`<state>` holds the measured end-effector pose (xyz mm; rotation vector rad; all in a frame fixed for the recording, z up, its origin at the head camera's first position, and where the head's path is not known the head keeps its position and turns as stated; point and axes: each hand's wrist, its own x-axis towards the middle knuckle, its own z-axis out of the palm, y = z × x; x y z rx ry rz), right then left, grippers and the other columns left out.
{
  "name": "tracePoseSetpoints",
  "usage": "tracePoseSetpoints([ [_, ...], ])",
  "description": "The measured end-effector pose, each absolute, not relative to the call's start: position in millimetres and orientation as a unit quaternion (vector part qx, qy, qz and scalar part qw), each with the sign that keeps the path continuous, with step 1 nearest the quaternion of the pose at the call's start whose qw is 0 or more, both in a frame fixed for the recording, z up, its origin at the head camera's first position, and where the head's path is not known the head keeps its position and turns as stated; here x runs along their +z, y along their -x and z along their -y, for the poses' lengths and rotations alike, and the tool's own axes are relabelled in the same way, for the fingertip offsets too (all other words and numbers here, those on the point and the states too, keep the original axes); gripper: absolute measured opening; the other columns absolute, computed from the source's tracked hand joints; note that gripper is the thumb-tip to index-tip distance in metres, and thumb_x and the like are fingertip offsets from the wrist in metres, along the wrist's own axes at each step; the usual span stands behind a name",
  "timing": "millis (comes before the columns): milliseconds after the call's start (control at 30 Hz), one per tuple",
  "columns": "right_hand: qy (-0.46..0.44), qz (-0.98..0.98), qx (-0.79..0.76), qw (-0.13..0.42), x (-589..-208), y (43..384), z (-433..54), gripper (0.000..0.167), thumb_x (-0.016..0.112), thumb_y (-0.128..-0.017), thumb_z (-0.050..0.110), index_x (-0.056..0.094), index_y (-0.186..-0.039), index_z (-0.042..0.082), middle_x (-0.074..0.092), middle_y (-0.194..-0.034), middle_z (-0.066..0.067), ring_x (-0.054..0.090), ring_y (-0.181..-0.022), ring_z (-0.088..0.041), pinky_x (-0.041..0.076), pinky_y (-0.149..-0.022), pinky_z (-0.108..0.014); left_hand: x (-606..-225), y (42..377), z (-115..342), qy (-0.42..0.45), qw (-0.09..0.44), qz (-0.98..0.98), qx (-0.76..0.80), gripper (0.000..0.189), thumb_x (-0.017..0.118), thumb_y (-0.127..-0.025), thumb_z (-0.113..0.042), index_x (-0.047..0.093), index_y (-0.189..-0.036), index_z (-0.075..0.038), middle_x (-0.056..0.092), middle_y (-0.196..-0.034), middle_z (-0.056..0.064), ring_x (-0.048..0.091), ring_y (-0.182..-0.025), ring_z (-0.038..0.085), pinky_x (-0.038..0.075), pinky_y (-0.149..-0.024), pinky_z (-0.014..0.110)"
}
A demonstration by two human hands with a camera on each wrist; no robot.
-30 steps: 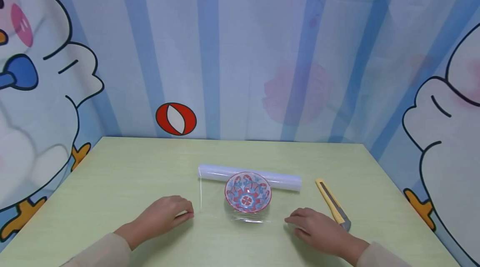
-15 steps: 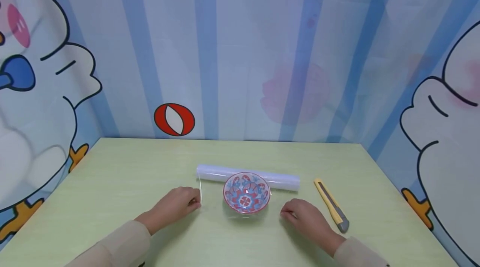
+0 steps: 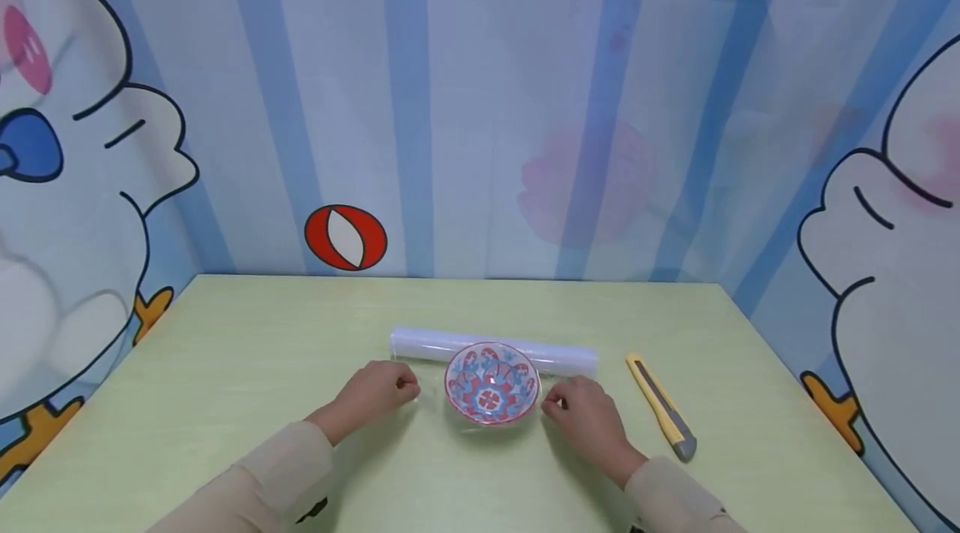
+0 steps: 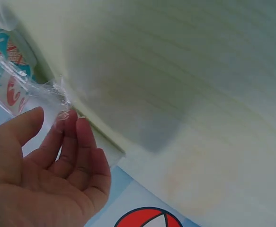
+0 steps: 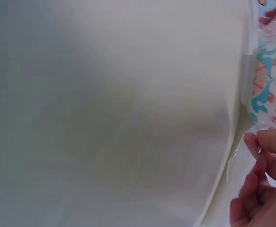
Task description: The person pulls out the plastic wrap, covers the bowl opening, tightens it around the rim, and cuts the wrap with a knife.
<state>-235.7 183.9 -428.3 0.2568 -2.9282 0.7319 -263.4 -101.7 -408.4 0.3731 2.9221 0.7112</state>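
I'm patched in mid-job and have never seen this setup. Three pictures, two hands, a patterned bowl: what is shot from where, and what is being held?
No machine here: a person works with two bare hands. The wide picture comes from a camera on the person's head, looking down at a pale green table. The two close, blurry pictures come from cameras worn on each wrist.

On the table stands a red and blue patterned bowl. Behind it lies a roll of cling film, and a yellow utility knife lies to the right.

The left hand and the right hand sit on either side of the bowl. Each wrist view shows fingertips pinching clear cling film sheet next to the bowl.
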Motion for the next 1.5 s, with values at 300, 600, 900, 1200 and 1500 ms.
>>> tracePoseSetpoints([
  [300, -0.007, 0.890, 0.456, -0.032, -428.4, 246.8, -178.2, 0.011, 0.056, -0.086, 0.012, 0.064, -0.084, 0.005, 0.056, -0.070, 0.000, 0.048, -0.066, -0.011, 0.040, -0.060, -0.024, -412.3, 272.7, 93.3, -0.046, 0.136, -0.899, 0.414, 0.027, 0.047, -0.094, -0.020, 0.064, -0.105, -0.003, 0.063, -0.093, 0.005, 0.057, -0.083, 0.015, 0.048, -0.073, 0.032],
  [600, 0.049, 0.787, 0.612, -0.055, -429.9, 246.5, -169.6, 0.021, 0.044, -0.088, 0.004, 0.058, -0.098, -0.008, 0.063, -0.083, -0.009, 0.056, -0.071, -0.011, 0.051, -0.066, -0.026, -411.5, 274.0, 77.0, 0.071, 0.185, -0.686, 0.700, 0.024, 0.041, -0.093, -0.006, 0.054, -0.106, 0.009, 0.062, -0.092, 0.010, 0.061, -0.081, 0.013, 0.052, -0.084, 0.031],
  [900, 0.079, 0.709, 0.693, -0.105, -430.9, 245.1, -174.3, 0.034, 0.031, -0.093, 0.026, 0.050, -0.099, -0.001, 0.070, -0.089, -0.006, 0.065, -0.077, -0.008, 0.051, -0.066, -0.024, -416.4, 268.1, 71.3, 0.094, 0.180, -0.577, 0.791, 0.055, 0.031, -0.096, -0.020, 0.020, -0.135, 0.017, 0.039, -0.131, 0.032, 0.044, -0.117, 0.032, 0.032, -0.109, 0.043],
  [1200, 0.098, 0.741, 0.661, -0.072, -429.2, 240.4, -164.5, 0.016, 0.044, -0.095, 0.013, 0.051, -0.096, -0.003, 0.070, -0.091, -0.016, 0.065, -0.071, -0.011, 0.050, -0.058, -0.024, -428.8, 267.4, 60.1, 0.120, 0.119, -0.620, 0.766, 0.024, 0.043, -0.094, -0.001, 0.052, -0.111, 0.014, 0.058, -0.070, -0.001, 0.054, -0.064, 0.003, 0.049, -0.062, 0.013],
  [1500, 0.117, 0.756, 0.643, -0.031, -429.1, 243.5, -157.7, 0.018, 0.052, -0.090, 0.011, 0.042, -0.097, -0.003, 0.055, -0.071, -0.002, 0.051, -0.053, -0.008, 0.047, -0.047, -0.021, -435.7, 273.3, 51.3, 0.109, 0.046, -0.770, 0.627, 0.019, 0.056, -0.090, -0.012, 0.058, -0.077, 0.002, 0.051, -0.055, -0.004, 0.047, -0.048, 0.004, 0.039, -0.047, 0.017],
])
